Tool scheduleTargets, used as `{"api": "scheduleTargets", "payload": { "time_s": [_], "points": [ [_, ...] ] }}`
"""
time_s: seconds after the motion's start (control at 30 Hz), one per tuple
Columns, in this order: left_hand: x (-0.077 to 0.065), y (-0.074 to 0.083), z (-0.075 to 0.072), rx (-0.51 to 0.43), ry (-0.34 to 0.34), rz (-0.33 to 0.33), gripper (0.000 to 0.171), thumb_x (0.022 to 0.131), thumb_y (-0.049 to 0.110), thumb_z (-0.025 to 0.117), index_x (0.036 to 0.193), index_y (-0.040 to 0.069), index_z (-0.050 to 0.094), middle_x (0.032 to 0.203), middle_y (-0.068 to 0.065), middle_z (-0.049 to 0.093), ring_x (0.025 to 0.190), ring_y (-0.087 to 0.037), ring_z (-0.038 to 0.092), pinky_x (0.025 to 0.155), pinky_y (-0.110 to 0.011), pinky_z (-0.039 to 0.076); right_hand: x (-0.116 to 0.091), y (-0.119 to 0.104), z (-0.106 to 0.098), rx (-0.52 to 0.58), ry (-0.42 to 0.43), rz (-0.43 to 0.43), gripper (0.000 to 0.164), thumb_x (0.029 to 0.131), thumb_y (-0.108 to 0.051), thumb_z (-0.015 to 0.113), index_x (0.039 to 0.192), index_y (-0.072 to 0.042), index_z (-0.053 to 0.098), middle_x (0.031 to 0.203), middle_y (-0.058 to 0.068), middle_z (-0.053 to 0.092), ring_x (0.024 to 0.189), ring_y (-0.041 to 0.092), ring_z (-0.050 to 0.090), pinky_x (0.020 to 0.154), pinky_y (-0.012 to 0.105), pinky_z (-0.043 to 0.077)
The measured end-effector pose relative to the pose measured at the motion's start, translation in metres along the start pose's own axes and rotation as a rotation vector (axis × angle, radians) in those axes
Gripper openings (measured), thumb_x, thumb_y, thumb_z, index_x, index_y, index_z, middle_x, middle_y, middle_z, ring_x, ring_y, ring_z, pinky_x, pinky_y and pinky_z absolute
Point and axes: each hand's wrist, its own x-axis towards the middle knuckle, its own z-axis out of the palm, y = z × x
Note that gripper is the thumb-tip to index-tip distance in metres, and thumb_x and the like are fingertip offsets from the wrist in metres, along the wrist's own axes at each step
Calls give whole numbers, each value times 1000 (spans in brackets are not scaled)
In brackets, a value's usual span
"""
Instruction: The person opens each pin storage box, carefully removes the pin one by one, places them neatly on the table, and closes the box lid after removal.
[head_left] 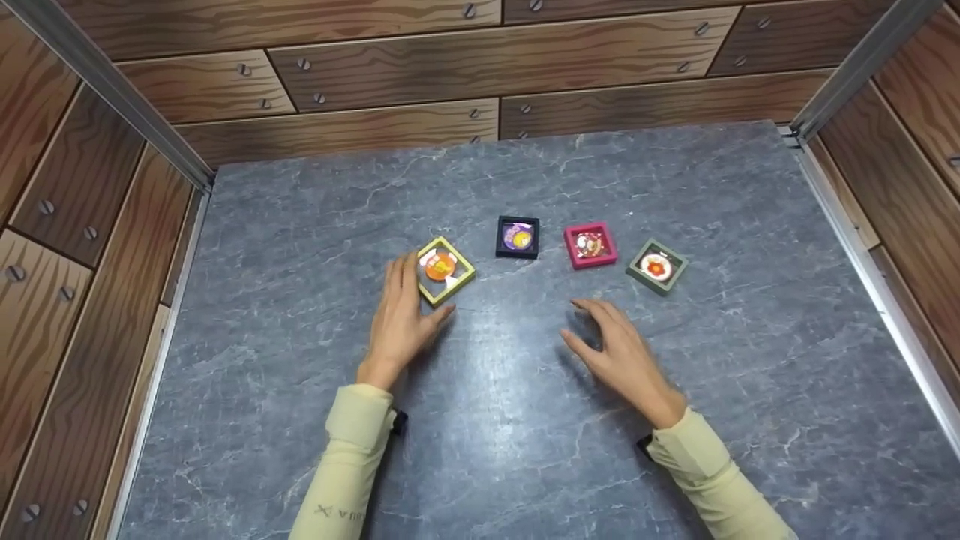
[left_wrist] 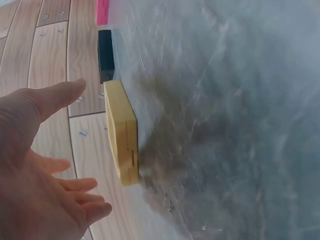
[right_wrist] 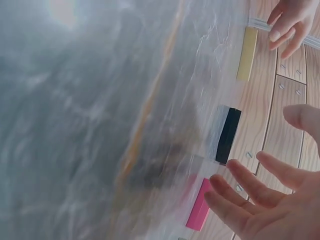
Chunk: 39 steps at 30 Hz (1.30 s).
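Observation:
My left hand (head_left: 403,319) hovers at the left side of a small yellow square display frame (head_left: 444,271) that has a clear window and an orange disc inside. Its fingers are spread, and in the left wrist view they stand apart from the yellow frame (left_wrist: 121,135). My right hand (head_left: 619,356) is held over the table with relaxed, parted fingers and nothing between them. Beyond it lie a pink frame (head_left: 590,245) and a green frame (head_left: 657,267) with a red flower on a white disc. A black frame (head_left: 517,238) with a purple and yellow disc lies between the yellow and pink ones.
The four-sided frames lie in a shallow arc on a grey marbled tabletop (head_left: 495,450). Wood-patterned panels (head_left: 390,75) rise behind it and along both sides. Metal rails (head_left: 885,300) run down the table's side edges.

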Motion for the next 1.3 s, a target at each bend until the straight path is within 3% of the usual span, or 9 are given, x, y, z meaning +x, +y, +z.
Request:
{"api": "scheduleTargets", "payload": {
  "time_s": [0.27, 0.5, 0.77, 0.97, 1.3],
  "points": [
    [26, -7, 6, 19, -49, -6, 112, 87, 35, 88, 169, 7, 18, 174, -22, 25, 164, -44, 17, 136, -56, 20, 10, -8, 7, 145, -33, 75, 51, 102, -36, 71, 145, -9, 62, 138, 14, 67, 125, 33, 65, 108, 51, 57],
    [38, -4, 16, 92, -60, 4, 107, 85, 38, 89, 166, 6, 26, 170, -23, 31, 161, -50, 21, 136, -56, 18, 14, -15, 16, 234, -82, 139, 53, 103, -42, 67, 145, -10, 62, 134, 15, 68, 118, 30, 69, 102, 48, 61],
    [46, 2, 22, 138, -55, 34, 97, 86, 34, 88, 161, 5, 33, 165, -29, 36, 158, -55, 25, 135, -59, 20, 23, -21, 27, 234, -110, 169, 47, 105, -34, 66, 144, -8, 62, 129, 15, 72, 110, 29, 72, 99, 47, 61],
    [49, 3, 22, 186, -79, 31, 95, 89, 36, 85, 162, 5, 32, 168, -31, 31, 160, -54, 22, 135, -60, 19, 30, -26, 30, 165, -210, 143, 52, 105, -36, 65, 148, -7, 58, 129, 16, 71, 108, 27, 70, 99, 49, 59],
    [49, 4, 25, 237, -14, 125, 88, 87, 32, 86, 156, 0, 40, 149, -27, 52, 141, -44, 49, 127, -54, 37, 35, -39, 34, 177, -283, 149, 49, 105, -35, 65, 146, -9, 61, 128, 13, 72, 104, 22, 70, 91, 41, 60]
  ]
}}
